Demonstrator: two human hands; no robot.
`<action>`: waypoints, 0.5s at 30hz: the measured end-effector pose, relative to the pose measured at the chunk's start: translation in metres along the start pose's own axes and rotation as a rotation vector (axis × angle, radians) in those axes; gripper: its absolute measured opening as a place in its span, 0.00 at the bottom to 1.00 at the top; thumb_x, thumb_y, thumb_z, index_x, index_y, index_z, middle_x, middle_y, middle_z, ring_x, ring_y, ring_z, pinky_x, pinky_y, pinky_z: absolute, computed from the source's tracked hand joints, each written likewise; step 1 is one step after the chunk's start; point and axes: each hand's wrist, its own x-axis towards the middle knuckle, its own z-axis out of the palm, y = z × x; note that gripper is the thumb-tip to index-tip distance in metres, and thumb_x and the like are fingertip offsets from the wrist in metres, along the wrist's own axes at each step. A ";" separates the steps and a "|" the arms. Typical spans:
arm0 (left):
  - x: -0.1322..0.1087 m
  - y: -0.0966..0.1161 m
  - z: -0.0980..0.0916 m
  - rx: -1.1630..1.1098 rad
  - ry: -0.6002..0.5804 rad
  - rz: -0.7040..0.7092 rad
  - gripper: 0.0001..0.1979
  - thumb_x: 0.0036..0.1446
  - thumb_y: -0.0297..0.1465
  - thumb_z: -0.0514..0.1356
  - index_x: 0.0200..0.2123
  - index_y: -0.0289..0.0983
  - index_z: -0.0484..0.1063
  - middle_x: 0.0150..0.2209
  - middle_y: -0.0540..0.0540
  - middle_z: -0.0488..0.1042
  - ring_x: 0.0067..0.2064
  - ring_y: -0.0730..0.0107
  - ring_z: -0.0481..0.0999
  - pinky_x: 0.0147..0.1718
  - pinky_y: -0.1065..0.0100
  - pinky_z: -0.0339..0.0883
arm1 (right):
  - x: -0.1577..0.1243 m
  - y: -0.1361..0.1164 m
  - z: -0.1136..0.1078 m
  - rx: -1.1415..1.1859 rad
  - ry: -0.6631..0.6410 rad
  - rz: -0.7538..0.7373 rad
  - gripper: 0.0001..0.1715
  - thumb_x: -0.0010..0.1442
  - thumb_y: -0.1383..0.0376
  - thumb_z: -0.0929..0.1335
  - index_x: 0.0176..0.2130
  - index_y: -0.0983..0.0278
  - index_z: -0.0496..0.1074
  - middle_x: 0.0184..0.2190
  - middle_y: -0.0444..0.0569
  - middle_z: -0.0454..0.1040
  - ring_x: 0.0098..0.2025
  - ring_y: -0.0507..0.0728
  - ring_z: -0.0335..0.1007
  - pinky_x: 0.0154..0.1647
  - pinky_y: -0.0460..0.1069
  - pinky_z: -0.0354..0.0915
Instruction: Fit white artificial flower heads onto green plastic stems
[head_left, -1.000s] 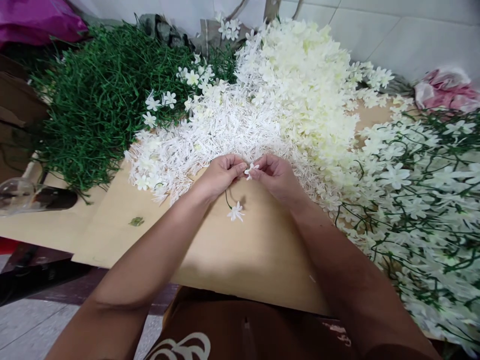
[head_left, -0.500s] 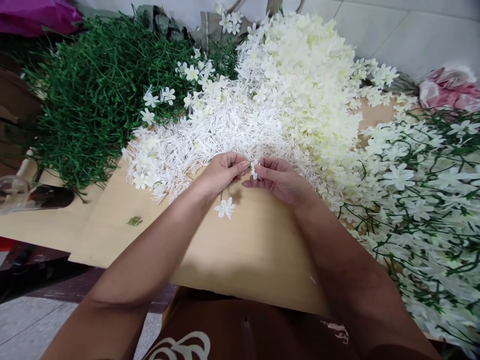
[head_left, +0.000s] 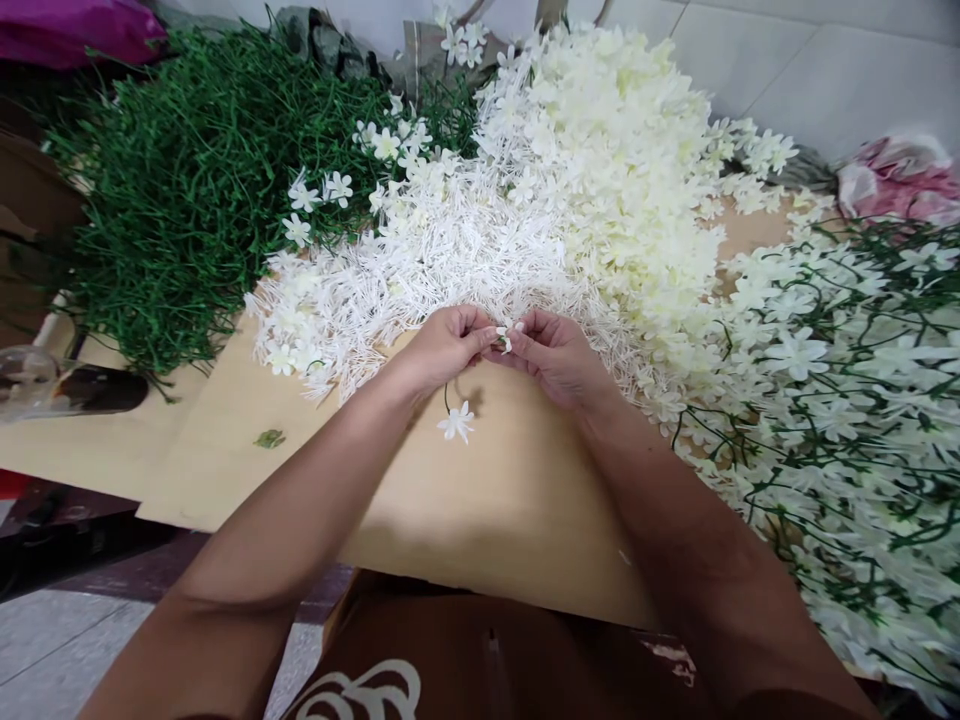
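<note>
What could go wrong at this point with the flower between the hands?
The small flower is pinched only by the fingertips of the left hand and right hand; it could slip and vanish among the white pile just behind. The stem hangs from the left hand with a finished bloom dangling; that bloom might snag or pull off on the board.

The flat tan cardboard sheet (head_left: 480, 500) is looking matt and smooth. The heap of thin green plastic stems (head_left: 187, 200) is showing a slight sheen, the pile of spiky white plastic stamens (head_left: 420, 260) is looking dull, and the mound of cream cloth petals (head_left: 622, 170) is appearing soft and matt.
</note>
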 end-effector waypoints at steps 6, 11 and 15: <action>-0.001 0.000 0.005 0.047 0.057 0.001 0.08 0.50 0.22 0.60 0.21 0.35 0.66 0.19 0.53 0.65 0.22 0.79 0.60 0.24 0.73 0.52 | -0.001 0.007 0.001 -0.119 0.039 -0.109 0.29 0.34 0.48 0.80 0.24 0.62 0.66 0.21 0.38 0.70 0.26 0.48 0.67 0.33 0.48 0.69; 0.002 -0.004 0.004 0.088 0.056 0.037 0.08 0.50 0.24 0.59 0.21 0.36 0.65 0.19 0.54 0.64 0.23 0.78 0.59 0.26 0.72 0.54 | -0.002 0.008 0.003 -0.203 0.052 -0.170 0.27 0.37 0.47 0.78 0.25 0.61 0.66 0.22 0.40 0.71 0.27 0.49 0.67 0.33 0.48 0.65; 0.000 -0.004 0.003 0.092 0.034 0.046 0.07 0.49 0.25 0.59 0.22 0.36 0.66 0.20 0.53 0.65 0.24 0.77 0.60 0.26 0.72 0.53 | -0.001 0.008 0.004 -0.222 0.052 -0.176 0.27 0.38 0.48 0.78 0.24 0.61 0.66 0.21 0.39 0.70 0.27 0.49 0.66 0.33 0.48 0.64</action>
